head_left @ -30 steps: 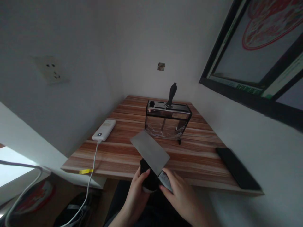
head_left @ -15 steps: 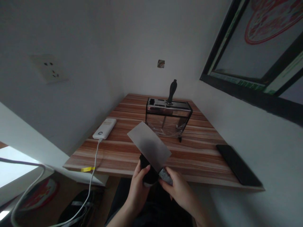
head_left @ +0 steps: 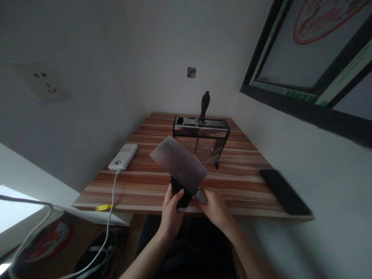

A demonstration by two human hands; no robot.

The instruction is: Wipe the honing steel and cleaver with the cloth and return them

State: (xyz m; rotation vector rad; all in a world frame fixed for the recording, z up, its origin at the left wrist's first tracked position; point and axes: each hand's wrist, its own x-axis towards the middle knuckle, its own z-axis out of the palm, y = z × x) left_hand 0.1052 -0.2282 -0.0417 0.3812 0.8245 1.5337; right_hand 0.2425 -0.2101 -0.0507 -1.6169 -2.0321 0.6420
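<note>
My right hand [head_left: 214,205] is closed round the grey handle [head_left: 201,197] of a cleaver [head_left: 180,162], its broad blade tilted up and to the left above the table's front part. In my left hand [head_left: 172,211] is a black object [head_left: 180,193], held with the thumb along its side, right below the blade. Whether it touches the blade I cannot tell, and its kind is not clear. Beyond the blade stands a knife block [head_left: 200,133] with a dark metal top and clear sides; one black-handled tool [head_left: 205,105] sticks up from it.
The striped wooden table [head_left: 232,186] meets walls on both sides. On its left lies a white power bank [head_left: 123,157] with a white cable [head_left: 109,221] hanging over the edge near a yellow tag [head_left: 103,207]. A black phone [head_left: 285,192] lies at the right edge.
Both hands, with the cleaver and the black object, have risen slightly and moved a little away from me. The view has shifted somewhat; the things on the table stay in place.
</note>
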